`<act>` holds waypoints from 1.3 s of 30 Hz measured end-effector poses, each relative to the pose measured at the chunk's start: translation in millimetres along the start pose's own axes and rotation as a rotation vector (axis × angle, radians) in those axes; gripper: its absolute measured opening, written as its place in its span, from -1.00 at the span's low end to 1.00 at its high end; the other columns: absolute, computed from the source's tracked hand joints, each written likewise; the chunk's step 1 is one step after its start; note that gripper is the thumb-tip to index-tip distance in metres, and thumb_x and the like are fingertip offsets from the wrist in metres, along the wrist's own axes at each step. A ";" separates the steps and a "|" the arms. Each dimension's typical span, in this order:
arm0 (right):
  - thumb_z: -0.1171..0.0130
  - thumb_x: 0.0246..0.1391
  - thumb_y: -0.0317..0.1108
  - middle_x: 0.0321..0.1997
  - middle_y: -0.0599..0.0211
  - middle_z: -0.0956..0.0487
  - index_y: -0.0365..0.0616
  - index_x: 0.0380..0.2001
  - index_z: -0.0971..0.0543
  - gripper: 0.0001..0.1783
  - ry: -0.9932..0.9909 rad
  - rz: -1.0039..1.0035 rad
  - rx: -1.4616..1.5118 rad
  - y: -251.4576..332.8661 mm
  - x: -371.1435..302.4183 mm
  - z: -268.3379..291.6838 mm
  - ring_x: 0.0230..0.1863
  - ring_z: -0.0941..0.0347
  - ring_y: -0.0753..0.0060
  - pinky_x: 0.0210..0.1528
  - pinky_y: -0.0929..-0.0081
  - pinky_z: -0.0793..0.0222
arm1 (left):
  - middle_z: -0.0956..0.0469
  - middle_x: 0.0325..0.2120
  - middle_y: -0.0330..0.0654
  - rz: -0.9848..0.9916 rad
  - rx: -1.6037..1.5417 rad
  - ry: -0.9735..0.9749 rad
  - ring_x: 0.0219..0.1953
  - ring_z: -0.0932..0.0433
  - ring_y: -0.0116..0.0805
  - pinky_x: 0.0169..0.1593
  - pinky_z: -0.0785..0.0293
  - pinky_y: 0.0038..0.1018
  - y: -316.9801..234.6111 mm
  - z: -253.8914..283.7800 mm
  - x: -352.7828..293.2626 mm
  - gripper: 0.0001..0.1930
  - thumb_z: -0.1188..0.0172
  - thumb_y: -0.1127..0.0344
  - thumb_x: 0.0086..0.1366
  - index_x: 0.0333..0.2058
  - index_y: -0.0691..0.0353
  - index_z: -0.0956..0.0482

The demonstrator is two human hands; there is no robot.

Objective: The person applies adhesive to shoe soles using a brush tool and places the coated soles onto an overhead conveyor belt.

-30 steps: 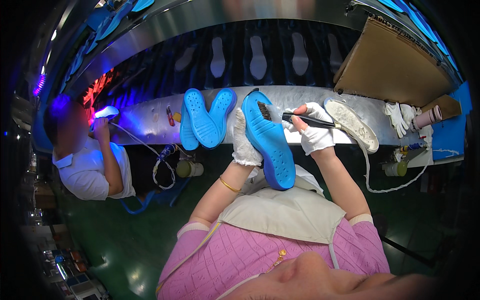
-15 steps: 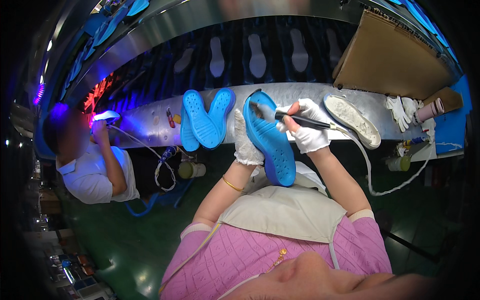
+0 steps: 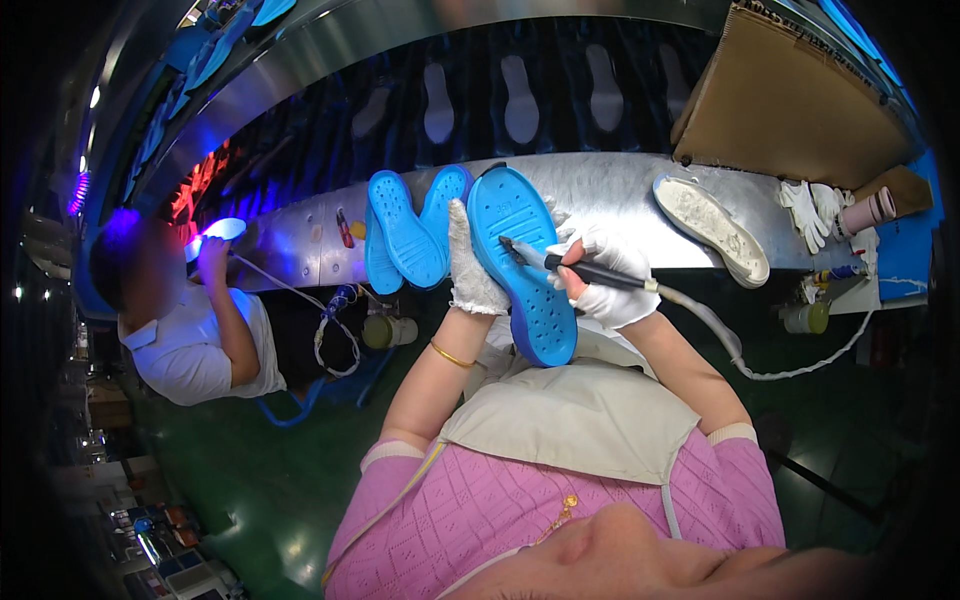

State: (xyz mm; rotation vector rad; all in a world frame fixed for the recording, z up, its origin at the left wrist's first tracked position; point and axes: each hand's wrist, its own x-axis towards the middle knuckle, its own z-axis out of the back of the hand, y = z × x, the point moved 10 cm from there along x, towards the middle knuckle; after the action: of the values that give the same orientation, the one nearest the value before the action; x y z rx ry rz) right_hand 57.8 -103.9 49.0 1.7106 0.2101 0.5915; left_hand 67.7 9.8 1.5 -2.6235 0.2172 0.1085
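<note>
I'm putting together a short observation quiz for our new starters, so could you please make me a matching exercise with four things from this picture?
Column one:
1. Left hand
2. Right hand
3. Large piece of cardboard
4. White sole

Column two:
A. Brown
B. Gripping the black-handled brush
C. Lying on the metal bench
D. Holding the blue sole at its left edge

Right pairs: 1-D, 2-B, 3-A, 4-C
</note>
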 end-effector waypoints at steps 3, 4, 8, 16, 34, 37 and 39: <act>-0.24 -0.09 -0.54 -0.44 0.27 -0.53 -0.21 -0.42 -0.45 -0.83 0.113 0.104 -0.137 13.2 -13.0 -12.2 -0.43 -0.54 0.50 -0.35 0.59 -0.48 | -0.25 0.09 0.22 0.009 -0.035 -0.015 0.10 -0.29 0.26 0.15 -0.27 0.09 -1.4 0.3 2.0 0.00 0.18 -0.51 0.06 0.19 0.30 -0.11; -0.24 -0.10 -0.55 -0.46 0.28 -0.53 -0.21 -0.43 -0.44 -0.83 0.153 0.066 -0.133 14.7 -17.4 -15.6 -0.43 -0.56 0.47 -0.36 0.58 -0.48 | -0.27 0.06 0.26 0.040 -0.060 0.047 0.09 -0.30 0.25 0.16 -0.24 0.08 2.1 -9.8 0.1 0.00 0.18 -0.51 0.06 0.19 0.31 -0.12; -0.24 -0.09 -0.54 -0.43 0.21 -0.55 -0.20 -0.40 -0.42 -0.80 -0.117 -0.330 0.257 -34.6 -30.7 24.1 -0.44 -0.56 0.41 -0.35 0.55 -0.51 | -0.34 0.03 0.11 0.124 0.030 0.060 0.05 -0.38 0.00 0.14 -0.31 -0.10 25.0 -2.9 -34.0 -0.03 0.33 -0.51 0.12 0.18 0.30 -0.15; -0.23 -0.06 -0.57 -0.35 0.19 -0.55 -0.18 -0.42 -0.42 -0.82 0.063 -0.122 0.193 -5.4 -27.3 5.1 -0.46 -0.54 0.49 -0.41 0.58 -0.50 | -0.44 -0.05 0.01 0.220 0.117 0.010 -0.06 -0.48 -0.15 0.04 -0.43 -0.26 48.7 5.5 -25.6 -0.01 0.40 -0.54 0.07 0.12 0.30 -0.22; -0.24 -0.07 -0.56 -0.33 0.21 -0.57 -0.25 -0.40 -0.54 -0.89 0.139 -0.235 0.210 12.1 7.5 -8.6 -0.42 -0.51 0.54 -0.38 0.63 -0.46 | -0.39 -0.07 -0.01 -0.290 -0.217 0.567 -0.06 -0.46 -0.04 0.21 -0.25 -0.11 -57.4 -73.0 24.2 0.22 0.02 -0.64 -0.34 0.14 0.31 -0.20; -0.25 -0.07 -0.53 -0.31 0.16 -0.58 -0.25 -0.36 -0.50 -0.83 -0.025 -0.131 0.426 13.5 16.7 14.4 -0.41 -0.54 0.47 -0.35 0.62 -0.48 | -0.38 -0.04 0.01 -0.276 -0.177 0.579 -0.04 -0.45 -0.04 0.19 -0.28 -0.10 -57.8 -77.0 26.9 0.21 0.00 -0.63 -0.34 0.14 0.30 -0.21; -0.25 -0.09 -0.55 -0.33 0.18 -0.58 -0.22 -0.39 -0.51 -0.85 -0.042 -0.031 0.148 24.5 23.8 17.8 -0.40 -0.53 0.48 -0.29 0.61 -0.48 | -0.37 0.00 0.04 -0.281 -0.088 0.609 0.00 -0.44 -0.01 0.13 -0.36 -0.12 -65.3 -72.5 27.8 0.21 -0.02 -0.61 -0.32 0.15 0.30 -0.20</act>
State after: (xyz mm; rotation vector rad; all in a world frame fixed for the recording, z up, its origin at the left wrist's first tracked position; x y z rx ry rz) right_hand 82.4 -114.3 76.7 1.8574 0.2549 0.5273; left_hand 109.1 26.9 92.6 -2.6702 0.0442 -0.7971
